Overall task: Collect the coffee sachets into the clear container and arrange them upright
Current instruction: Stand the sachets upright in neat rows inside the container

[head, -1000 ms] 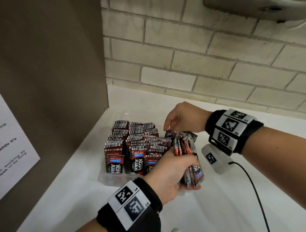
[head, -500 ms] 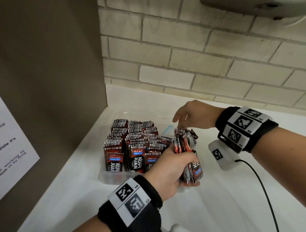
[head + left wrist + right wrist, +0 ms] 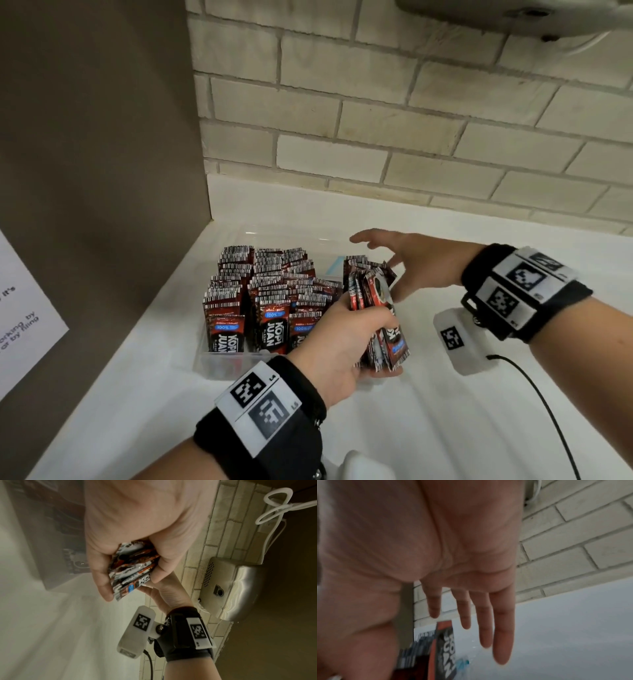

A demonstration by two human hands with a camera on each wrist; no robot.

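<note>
A clear container (image 3: 219, 365) on the white counter holds several rows of red and black coffee sachets (image 3: 267, 291) standing upright. My left hand (image 3: 342, 339) grips a bundle of sachets (image 3: 375, 301) upright at the container's right end; the same bundle of sachets (image 3: 130, 572) shows between its fingers in the left wrist view. My right hand (image 3: 407, 260) hovers just behind and right of that bundle, fingers spread and straight, holding nothing. In the right wrist view its fingers (image 3: 502, 635) stretch out over the sachets (image 3: 443, 646).
A brown panel (image 3: 102, 171) walls off the left side, with a white notice (image 3: 24, 315) on it. A brick wall (image 3: 411, 137) runs along the back. A metal fixture (image 3: 231, 588) hangs on the wall above. A black cable (image 3: 548, 411) trails from my right wrist.
My right hand let go of the bundle's top, lifted a little to the right and spread its fingers. My left hand kept its grip on the bundle.
</note>
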